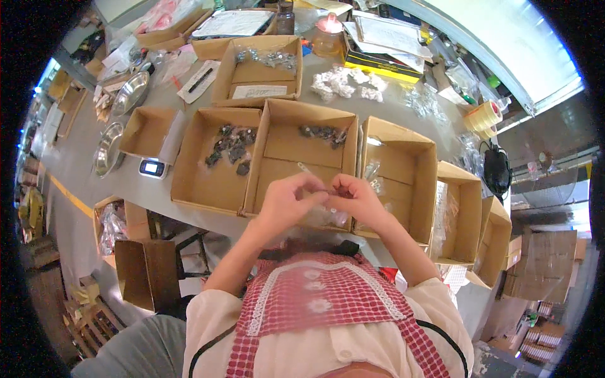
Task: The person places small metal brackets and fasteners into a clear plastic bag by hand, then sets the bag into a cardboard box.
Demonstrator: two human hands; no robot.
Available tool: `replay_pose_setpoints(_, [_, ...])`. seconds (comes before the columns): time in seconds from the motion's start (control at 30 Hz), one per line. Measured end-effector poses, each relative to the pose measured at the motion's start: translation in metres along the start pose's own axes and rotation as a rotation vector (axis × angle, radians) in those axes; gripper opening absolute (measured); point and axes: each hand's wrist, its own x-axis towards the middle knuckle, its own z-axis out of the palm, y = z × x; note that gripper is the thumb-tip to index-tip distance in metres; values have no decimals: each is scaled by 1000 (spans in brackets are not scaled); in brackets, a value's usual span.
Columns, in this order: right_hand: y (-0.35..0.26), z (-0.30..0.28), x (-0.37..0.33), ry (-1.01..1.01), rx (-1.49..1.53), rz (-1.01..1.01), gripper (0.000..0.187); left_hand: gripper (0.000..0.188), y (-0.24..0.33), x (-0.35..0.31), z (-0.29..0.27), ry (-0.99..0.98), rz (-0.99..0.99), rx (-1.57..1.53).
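My left hand (291, 199) and my right hand (360, 200) meet over the near edge of the middle cardboard box (277, 165), fingers closed in a pinch. A small clear plastic bag (333, 217) hangs from between them, with small pale bits showing in it. Just above my left fingers a thin pale strip (304, 168) sticks up; whether it is held cannot be made out. Small dark parts (322, 133) lie at the far side of the middle box. More dark parts (230, 148) fill some of the left box (188, 179).
To the right, an open box (403, 189) holds clear bagged pieces. Behind stands a box of small metal parts (263, 82). White bundles (350, 84), a tape roll (484, 117), metal bowls (108, 149) and a small device with a lit screen (152, 167) surround the boxes.
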Motion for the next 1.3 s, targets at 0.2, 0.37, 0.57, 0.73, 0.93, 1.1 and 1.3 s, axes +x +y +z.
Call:
replay_pose_setpoints(0.2, [12, -6, -30, 104, 373, -70, 18, 20, 1, -29, 4, 28, -153, 21])
replay_pose_setpoints(0.37, [12, -4, -37, 317, -412, -546, 27, 23, 6, -38, 25, 119, 157, 182])
replay_pose_setpoints(0.57, [-1, 9, -39, 297, -176, -348, 28, 14, 12, -41, 22, 162, 152, 228])
replay_pose_setpoints(0.73, [4, 10, -34, 184, -192, -234, 28, 18, 8, -42, 28, 161, 308, 373])
replay_pose_setpoints(0.93, [-4, -5, -34, -150, -106, -71, 28, 8, 11, -48, 26, 169, 228, 247])
replay_pose_setpoints(1.1, [-11, -6, -44, -354, 210, 63, 21, 9, 12, -48, 27, 135, 187, 185])
replay_pose_setpoints(1.3, [1, 6, -39, -158, 452, 57, 15, 13, 8, -40, 21, 93, 21, -64])
